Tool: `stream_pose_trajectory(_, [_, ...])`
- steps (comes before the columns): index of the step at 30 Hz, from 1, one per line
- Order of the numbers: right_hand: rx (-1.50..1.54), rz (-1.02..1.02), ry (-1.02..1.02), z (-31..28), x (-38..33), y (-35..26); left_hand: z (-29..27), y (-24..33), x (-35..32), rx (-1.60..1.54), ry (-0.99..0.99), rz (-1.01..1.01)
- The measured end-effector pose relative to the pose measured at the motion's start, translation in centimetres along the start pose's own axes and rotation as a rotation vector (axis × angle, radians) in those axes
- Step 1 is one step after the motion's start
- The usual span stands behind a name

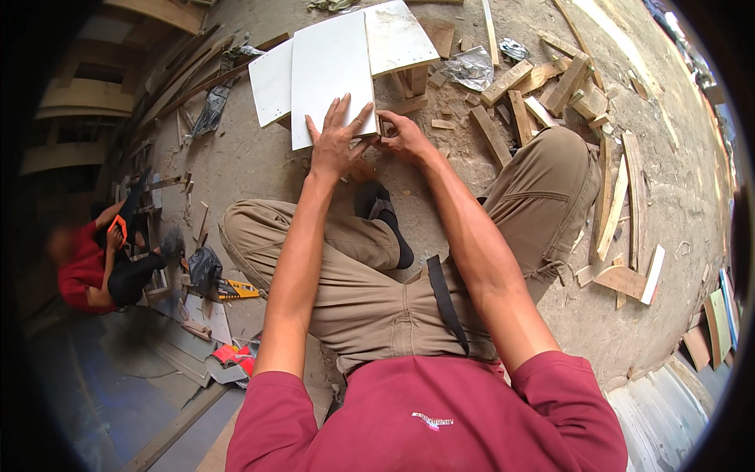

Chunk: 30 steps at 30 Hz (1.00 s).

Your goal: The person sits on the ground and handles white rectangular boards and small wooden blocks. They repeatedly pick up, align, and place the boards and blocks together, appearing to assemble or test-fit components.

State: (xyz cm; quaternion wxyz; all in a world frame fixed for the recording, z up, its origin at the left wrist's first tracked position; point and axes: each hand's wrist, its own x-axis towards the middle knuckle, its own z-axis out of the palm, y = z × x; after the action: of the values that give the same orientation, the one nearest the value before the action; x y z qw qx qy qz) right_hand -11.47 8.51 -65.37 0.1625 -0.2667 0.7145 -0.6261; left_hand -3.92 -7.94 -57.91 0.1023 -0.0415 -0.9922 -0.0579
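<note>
A long white board [330,75] lies on top of a low wooden piece with other white panels, one to its left [271,79] and one at the far right [401,39]. My left hand [338,140] rests on the near end of the long board, fingers spread and flat. My right hand [405,140] is closed at the board's near right corner, with fingers curled round its edge. What lies under that corner is mostly hidden by my hands. Wooden legs [409,82] show beneath the right panel.
Offcuts of wood [543,86] lie heaped at the right, with crumpled clear plastic [470,69] nearby. Longer strips [613,204] lie beside my right knee. At the left, a person in red [86,267] holds an orange-handled saw [118,226]. A yellow tool [237,289] lies near my left knee.
</note>
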Motion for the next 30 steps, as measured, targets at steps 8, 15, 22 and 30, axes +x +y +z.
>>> stream_pose_trajectory(8, [-0.04,0.055,-0.003,0.1,0.2,-0.1,-0.2,-0.1,0.1,0.018,0.003,0.034])
stream_pose_trajectory(15, [-0.027,0.052,0.001,0.1,0.0,-0.6,0.1,-0.4,0.0,0.018,0.013,0.032])
stream_pose_trajectory(22, [-0.067,0.058,-0.013,0.0,0.4,0.1,0.2,-0.4,0.1,0.034,0.019,0.036])
stream_pose_trajectory(30, [-0.064,-0.013,-0.001,0.2,0.5,0.5,0.3,-0.4,0.0,0.048,0.013,0.03])
